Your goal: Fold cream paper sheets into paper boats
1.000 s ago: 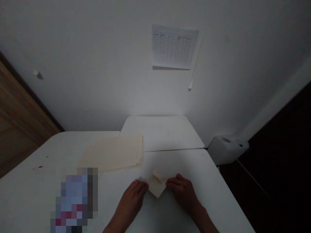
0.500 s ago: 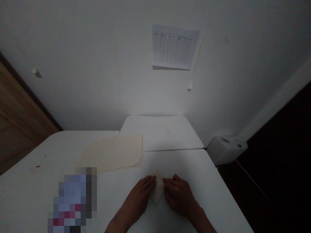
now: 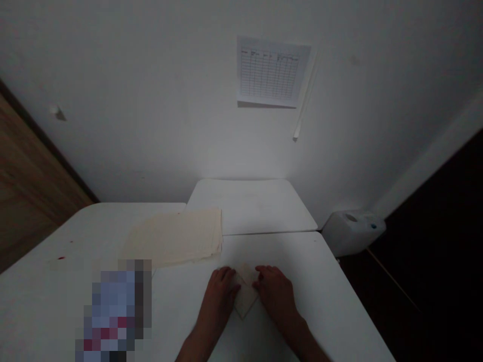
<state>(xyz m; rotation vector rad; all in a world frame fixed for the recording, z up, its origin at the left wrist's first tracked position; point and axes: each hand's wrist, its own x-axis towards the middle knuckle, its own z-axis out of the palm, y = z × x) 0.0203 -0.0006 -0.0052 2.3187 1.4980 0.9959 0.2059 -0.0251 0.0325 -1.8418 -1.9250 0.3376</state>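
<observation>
A small folded piece of cream paper (image 3: pixel 246 296) lies on the white table (image 3: pixel 332 301), pointing towards me. My left hand (image 3: pixel 221 296) rests flat on its left side, fingers stretched out and pressing down. My right hand (image 3: pixel 275 296) lies flat on its right side in the same way. Both hands cover most of the paper; only a narrow strip shows between them.
A stack of cream sheets (image 3: pixel 177 236) lies behind and left of my hands. A blurred-out object (image 3: pixel 115 311) stands at the left front. A second white table (image 3: pixel 251 203) abuts the wall, with a printed chart (image 3: pixel 271 73) above. A white container (image 3: pixel 352 231) sits on the floor at right.
The raised flap of the paper has been folded down flat. Both hands have moved inwards over the paper and now press on it.
</observation>
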